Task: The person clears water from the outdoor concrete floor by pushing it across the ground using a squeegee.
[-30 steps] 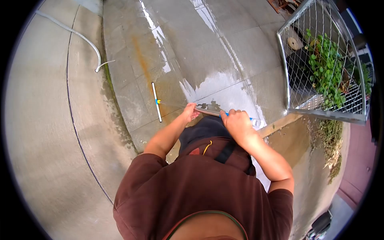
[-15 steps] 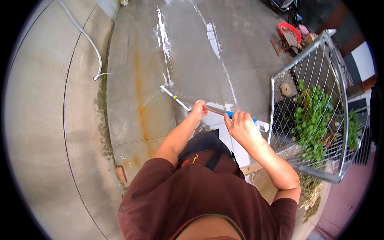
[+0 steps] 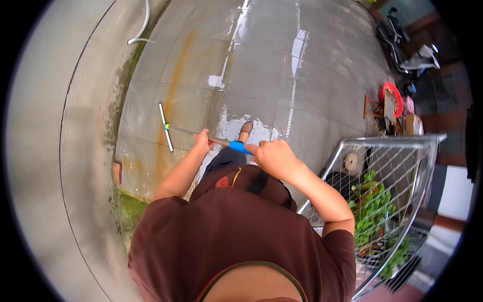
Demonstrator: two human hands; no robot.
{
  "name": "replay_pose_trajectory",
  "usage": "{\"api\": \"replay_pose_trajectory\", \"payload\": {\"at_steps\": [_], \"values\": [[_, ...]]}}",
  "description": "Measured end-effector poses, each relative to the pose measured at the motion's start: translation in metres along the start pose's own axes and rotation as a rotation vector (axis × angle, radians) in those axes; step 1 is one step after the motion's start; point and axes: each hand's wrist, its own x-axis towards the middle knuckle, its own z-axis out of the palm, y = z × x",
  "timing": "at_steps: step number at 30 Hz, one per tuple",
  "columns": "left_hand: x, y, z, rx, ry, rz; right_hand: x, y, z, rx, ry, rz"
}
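A long-handled floor squeegee (image 3: 179, 131) runs across in front of me. Its white blade head (image 3: 161, 115), with a yellow and blue joint, lies on the wet concrete floor (image 3: 312, 108) to the left. My left hand (image 3: 203, 141) is closed around the metal pole partway along. Farther up, my right hand (image 3: 274, 157) wraps the handle end just past the blue grip (image 3: 240, 146). A shod foot (image 3: 246, 130) shows beneath the pole, beside a shiny puddle (image 3: 229, 126).
To the right a metal mesh gate (image 3: 397, 151) stands close by, with a green plant (image 3: 371, 204) behind it. Beyond are a red basin (image 3: 392, 98), a cardboard box (image 3: 413, 125) and a motorbike (image 3: 405, 48). A wall (image 3: 83, 126) borders the left, with a brick (image 3: 116, 172) at its foot.
The squeegee head has swung left across the rust-coloured streak, and both hands have shifted left with the pole. My view has turned, and a foot has come into sight.
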Motion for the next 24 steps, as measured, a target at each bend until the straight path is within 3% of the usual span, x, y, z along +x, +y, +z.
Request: {"api": "replay_pose_trajectory", "payload": {"at_steps": [1,5,7,9,15,18,24], "values": [[0.018,0.005,0.006,0.006,-0.043,-0.075,0.021,0.02,0.003,0.065,-0.036,-0.006],[0.076,0.04,0.091,0.061,0.014,-0.038,0.08,0.114,-0.041,0.172,-0.018,0.166],[0.034,0.076,0.173,0.017,0.181,-0.021,0.098,0.168,-0.075,0.108,0.013,0.23],[0.04,0.09,0.242,0.074,-0.07,-0.058,0.106,0.21,-0.128,0.009,0.032,0.309],[-0.014,0.172,0.432,0.142,-0.388,0.009,0.114,0.286,-0.219,-0.17,0.263,0.392],[0.016,0.226,0.478,0.08,-0.558,0.092,0.142,0.316,-0.222,-0.256,0.223,0.311],[0.03,0.284,0.501,-0.019,-0.383,0.067,0.192,0.409,-0.249,-0.084,0.217,0.281]]}}
